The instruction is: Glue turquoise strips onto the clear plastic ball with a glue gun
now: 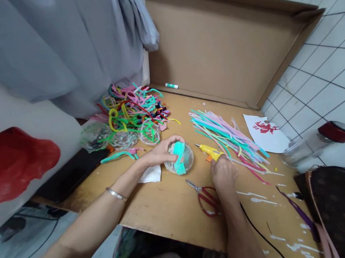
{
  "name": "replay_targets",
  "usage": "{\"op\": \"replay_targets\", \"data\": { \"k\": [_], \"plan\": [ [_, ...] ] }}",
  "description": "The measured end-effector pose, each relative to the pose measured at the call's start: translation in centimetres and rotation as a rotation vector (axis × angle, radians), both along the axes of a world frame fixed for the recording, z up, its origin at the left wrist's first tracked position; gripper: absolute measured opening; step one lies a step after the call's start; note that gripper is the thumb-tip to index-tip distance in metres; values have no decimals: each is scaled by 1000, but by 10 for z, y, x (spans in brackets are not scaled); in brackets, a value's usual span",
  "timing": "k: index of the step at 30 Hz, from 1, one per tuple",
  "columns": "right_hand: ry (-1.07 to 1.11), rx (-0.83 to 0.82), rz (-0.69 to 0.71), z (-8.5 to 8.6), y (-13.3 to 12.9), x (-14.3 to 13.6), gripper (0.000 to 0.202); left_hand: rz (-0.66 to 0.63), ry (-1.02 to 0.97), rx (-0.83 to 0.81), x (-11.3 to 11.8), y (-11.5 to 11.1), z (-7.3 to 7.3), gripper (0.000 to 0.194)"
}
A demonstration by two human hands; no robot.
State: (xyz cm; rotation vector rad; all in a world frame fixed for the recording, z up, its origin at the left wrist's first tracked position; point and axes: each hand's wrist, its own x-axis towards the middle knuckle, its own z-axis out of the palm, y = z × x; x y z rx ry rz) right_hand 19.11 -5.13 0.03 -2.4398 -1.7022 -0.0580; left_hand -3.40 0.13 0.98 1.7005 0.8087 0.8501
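My left hand (170,150) is closed around a clear round glass bowl (189,161), with turquoise pipe cleaner strips (179,166) across its top. In my right hand (224,174) is a yellow hot glue gun (210,150), its nozzle pointing left toward the bowl. A pair of scissors with red handles (208,200) lies just below, near my right wrist. Beyond the glue gun is a spread of long pastel pipe cleaners (225,131). A small white piece of paper or cloth (151,174) shows beside my left wrist.
Tangled colourful pipe cleaners (129,108) and clear glass-like pieces (96,135) are at the left. A bottle with a red lid (317,141) and a brown bag (334,211) stand right. A black cord (268,239) crosses the right side. A cardboard panel (213,47) stands behind.
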Motion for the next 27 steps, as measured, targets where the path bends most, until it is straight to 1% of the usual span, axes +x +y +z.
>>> {"op": "replay_targets", "data": {
  "k": [2,5,10,12,14,15,16,18,20,21,22,24,25,27],
  "plan": [
    [-15,-25,-5,2,0,-2,26,-2,-9,-1,0,0,-1,57],
    [-28,-18,-1,3,1,-3,27,0,-10,-6,0,0,-1,58],
    [-24,21,-8,-1,4,-3,26,4,-13,-24,3,-4,4,57],
    [-36,62,-15,-4,5,-1,25,9,-2,-18,4,-5,5,56],
    [-55,176,26,-4,3,0,22,18,2,-10,5,-6,5,56],
    [-56,274,83,-3,1,-1,20,20,0,-9,5,-6,4,55],
    [-43,394,168,-1,-1,-2,18,18,-3,-10,5,-5,3,55],
    [22,659,398,7,-9,-10,15,8,-17,-7,6,-4,1,53],
    [79,858,629,18,-17,-22,15,5,-39,12,7,-2,0,52],
    [70,897,721,24,-21,-28,18,0,-39,14,7,-2,0,52],
    [47,934,778,30,-24,-35,23,-2,-43,14,8,-2,0,52],
    [15,960,835,39,-26,-45,31,-1,-49,16,9,-3,3,53],
    [10,965,839,42,-26,-49,30,-8,-41,23,9,-4,5,53],
    [30,961,845,46,-24,-52,20,-19,-38,23,10,-7,8,49]
  ]
}}
